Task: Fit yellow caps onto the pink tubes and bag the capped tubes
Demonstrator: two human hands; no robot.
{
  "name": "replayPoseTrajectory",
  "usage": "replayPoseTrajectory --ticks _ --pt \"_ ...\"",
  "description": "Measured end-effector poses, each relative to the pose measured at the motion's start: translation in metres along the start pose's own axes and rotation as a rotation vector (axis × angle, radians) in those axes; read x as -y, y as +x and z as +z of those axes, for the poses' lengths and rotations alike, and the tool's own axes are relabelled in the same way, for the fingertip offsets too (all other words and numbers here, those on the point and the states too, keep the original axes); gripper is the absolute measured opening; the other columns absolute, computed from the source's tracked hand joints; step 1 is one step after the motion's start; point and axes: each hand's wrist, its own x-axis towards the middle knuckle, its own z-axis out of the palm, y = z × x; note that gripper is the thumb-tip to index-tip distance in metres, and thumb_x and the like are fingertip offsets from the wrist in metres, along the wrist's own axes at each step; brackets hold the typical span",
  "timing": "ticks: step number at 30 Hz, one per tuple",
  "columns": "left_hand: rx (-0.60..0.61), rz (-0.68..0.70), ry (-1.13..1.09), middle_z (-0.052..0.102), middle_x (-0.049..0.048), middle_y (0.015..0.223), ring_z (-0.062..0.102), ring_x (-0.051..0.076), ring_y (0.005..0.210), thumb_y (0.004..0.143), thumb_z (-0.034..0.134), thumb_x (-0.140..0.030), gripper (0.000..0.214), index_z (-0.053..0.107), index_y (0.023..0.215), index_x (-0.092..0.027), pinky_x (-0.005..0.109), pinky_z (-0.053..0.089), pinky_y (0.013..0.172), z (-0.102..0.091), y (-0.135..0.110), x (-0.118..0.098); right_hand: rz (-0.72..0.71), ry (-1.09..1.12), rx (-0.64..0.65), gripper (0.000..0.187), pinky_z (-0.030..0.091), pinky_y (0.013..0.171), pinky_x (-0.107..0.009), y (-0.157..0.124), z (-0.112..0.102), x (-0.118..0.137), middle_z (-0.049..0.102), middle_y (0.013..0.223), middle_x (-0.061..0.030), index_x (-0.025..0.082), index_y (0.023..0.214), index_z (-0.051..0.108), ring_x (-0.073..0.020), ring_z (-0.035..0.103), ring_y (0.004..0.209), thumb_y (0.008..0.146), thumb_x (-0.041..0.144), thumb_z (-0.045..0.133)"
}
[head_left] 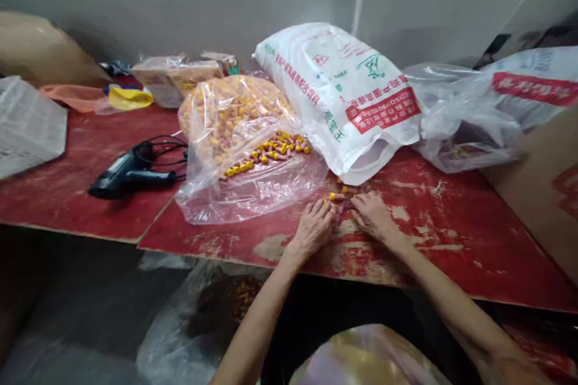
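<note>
On the worn red tabletop, my left hand rests with its fingers bent down and pressed together; a bit of yellow shows at the fingertips. My right hand lies just across from it, fingers also curled together. What either hand pinches, if anything, is hidden. Between the fingertips lies a small pinkish cylinder with a yellow cap, and a similar capped piece is beside the right fingers. Left of my hands, a clear plastic bag full of such yellow-capped pieces lies open toward me, several spilling near its mouth.
A white printed sack leans behind my hands. Farther right are a clear bag and a cardboard box. A corded black handheld scanner lies left. Another plastic bag stands below the table edge.
</note>
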Motion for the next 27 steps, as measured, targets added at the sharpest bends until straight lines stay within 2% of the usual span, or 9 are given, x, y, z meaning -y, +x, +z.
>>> replayPoseTrajectory --ticks 4,8,12,15,18,20,23,25,27 --pt "0.115 -0.058 0.037 0.058 0.0146 0.118 0.05 0.027 0.108 0.089 0.041 -0.018 0.033 0.054 0.12 -0.015 0.044 0.037 0.089 0.004 0.023 0.0 0.076 -0.038 0.049 0.022 0.038 0.077 -0.035 0.003 0.005 0.012 0.057 0.104 -0.0143 0.015 0.105 0.056 -0.0251 0.05 0.093 0.09 0.016 0.041" --pt "0.246 -0.237 0.024 0.058 0.0157 0.103 0.052 0.029 0.097 0.082 0.048 -0.017 0.026 0.059 0.104 -0.011 0.043 0.039 0.082 -0.002 0.025 -0.003 0.127 0.099 0.022 0.013 0.038 0.068 -0.031 -0.013 0.003 0.0 0.056 0.096 -0.0128 0.017 0.091 0.054 -0.0229 0.052 0.083 0.087 0.019 0.042" --pt "0.26 -0.262 0.013 0.059 0.0131 0.095 0.053 0.026 0.09 0.082 0.043 -0.01 0.021 0.058 0.096 -0.013 0.039 0.038 0.077 -0.001 0.017 -0.007 0.24 0.492 -0.173 0.01 0.041 0.065 -0.027 -0.039 0.005 -0.016 0.055 0.086 -0.006 0.018 0.092 0.047 -0.0171 0.053 0.072 0.084 0.024 0.043" --pt "0.19 -0.323 -0.001 0.06 0.0119 0.091 0.054 0.025 0.088 0.087 0.039 -0.01 0.021 0.058 0.093 -0.014 0.037 0.037 0.074 0.005 0.012 -0.009 0.307 0.617 -0.305 0.012 0.042 0.066 -0.027 -0.052 0.013 -0.015 0.055 0.083 -0.0045 0.019 0.091 0.045 -0.0164 0.054 0.071 0.08 0.024 0.043" --pt "0.08 -0.404 -0.069 0.062 0.011 0.09 0.056 0.024 0.088 0.09 0.039 -0.017 0.02 0.059 0.091 -0.015 0.035 0.038 0.075 0.009 0.012 -0.009 0.335 0.64 -0.305 0.011 0.042 0.065 -0.027 -0.057 0.018 -0.013 0.055 0.079 -0.0031 0.02 0.086 0.044 -0.0165 0.054 0.069 0.077 0.025 0.045" --pt "0.014 -0.42 -0.113 0.063 0.0105 0.088 0.056 0.024 0.087 0.09 0.041 -0.02 0.019 0.059 0.091 -0.015 0.035 0.038 0.076 0.008 0.015 -0.007 0.41 0.643 -0.315 0.011 0.041 0.063 -0.027 -0.058 0.017 -0.018 0.054 0.075 -0.001 0.021 0.084 0.044 -0.0161 0.052 0.065 0.075 0.027 0.048" --pt "-0.052 -0.367 -0.151 0.064 0.0116 0.091 0.057 0.023 0.09 0.09 0.041 -0.018 0.019 0.059 0.095 -0.014 0.034 0.039 0.08 0.004 0.031 -0.004 0.448 0.549 -0.442 0.008 0.041 0.07 -0.029 -0.052 0.011 -0.031 0.057 0.08 -0.0039 0.02 0.082 0.045 -0.0183 0.052 0.073 0.075 0.025 0.048" --pt "-0.02 -0.296 -0.159 0.064 0.0128 0.097 0.056 0.023 0.095 0.089 0.04 -0.014 0.021 0.059 0.097 -0.014 0.034 0.039 0.084 0.002 0.048 -0.003 0.366 0.436 -0.447 0.007 0.039 0.078 -0.032 -0.043 0.008 -0.04 0.06 0.091 -0.008 0.019 0.083 0.047 -0.0209 0.052 0.085 0.076 0.021 0.045" --pt "0.079 -0.256 -0.157 0.064 0.014 0.099 0.056 0.024 0.098 0.086 0.04 -0.009 0.023 0.059 0.098 -0.013 0.036 0.038 0.087 0.003 0.066 -0.003 0.279 0.3 -0.343 0.013 0.035 0.082 -0.033 -0.031 0.007 -0.045 0.06 0.1 -0.0103 0.018 0.088 0.051 -0.0229 0.05 0.093 0.076 0.016 0.044"
